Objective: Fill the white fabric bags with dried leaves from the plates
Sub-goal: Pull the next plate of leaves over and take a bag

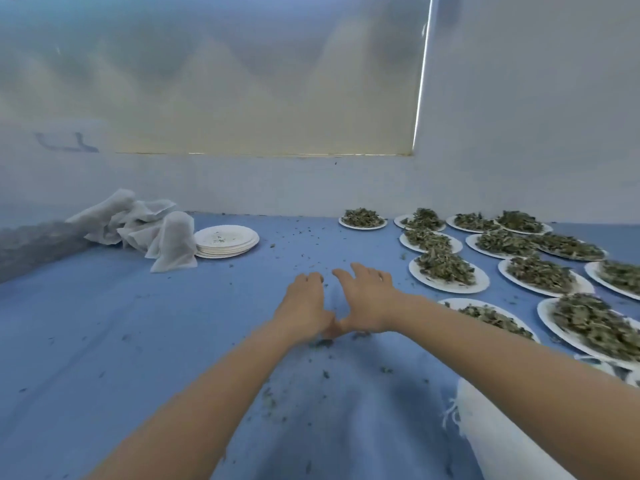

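Two bare hands meet at centre frame over a blue cloth strewn with leaf crumbs. The left hand lies palm down with fingers curled under; whether it holds anything cannot be told. The right hand, fingers spread and relaxed, holds nothing. Plates of dried leaves crowd the right side of the frame, the nearest just beside the right forearm. White fabric bags lie heaped at middle left, well apart from both hands, touching a stack of empty plates. No legible writing appears.
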The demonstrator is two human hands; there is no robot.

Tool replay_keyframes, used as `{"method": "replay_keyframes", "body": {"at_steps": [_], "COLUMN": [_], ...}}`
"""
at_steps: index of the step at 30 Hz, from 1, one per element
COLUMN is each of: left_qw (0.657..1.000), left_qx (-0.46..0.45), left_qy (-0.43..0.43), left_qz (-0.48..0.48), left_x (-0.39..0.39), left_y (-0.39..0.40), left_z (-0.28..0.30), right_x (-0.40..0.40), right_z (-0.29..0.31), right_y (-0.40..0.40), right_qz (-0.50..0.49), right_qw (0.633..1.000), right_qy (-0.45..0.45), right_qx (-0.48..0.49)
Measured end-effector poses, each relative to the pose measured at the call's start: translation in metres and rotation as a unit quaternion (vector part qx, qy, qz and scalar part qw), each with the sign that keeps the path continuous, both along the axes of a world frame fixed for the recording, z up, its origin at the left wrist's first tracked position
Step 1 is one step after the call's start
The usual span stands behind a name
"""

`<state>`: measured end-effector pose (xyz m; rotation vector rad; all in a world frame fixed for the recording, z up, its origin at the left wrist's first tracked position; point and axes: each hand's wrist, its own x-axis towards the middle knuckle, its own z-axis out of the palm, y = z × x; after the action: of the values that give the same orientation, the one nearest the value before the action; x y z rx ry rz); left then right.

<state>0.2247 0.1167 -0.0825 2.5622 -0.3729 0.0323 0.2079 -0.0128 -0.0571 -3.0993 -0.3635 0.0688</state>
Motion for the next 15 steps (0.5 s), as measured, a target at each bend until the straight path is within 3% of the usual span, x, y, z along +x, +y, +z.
{"method": "replay_keyframes", "body": {"at_steps": [8, 15], "left_qw": [0.992, 0.982], "left_qx": [-0.023, -0.079], "left_qy": [0.050, 0.170], "left_qz": [-0.114, -0.007], "left_x": [-0.026, -0.023], "left_y": [-0.123, -0.181], "left_z": [0.004, 0.009], "right_x": [-0.055, -0.066], "right_z": [0.017, 0.008], "right_y": [-0.136, -0.199], "right_qz": [-0.141, -0.239], "right_qw": [0.987, 0.962], "right_qy": [0.075, 0.128], "right_qx": [0.006, -0.008]}}
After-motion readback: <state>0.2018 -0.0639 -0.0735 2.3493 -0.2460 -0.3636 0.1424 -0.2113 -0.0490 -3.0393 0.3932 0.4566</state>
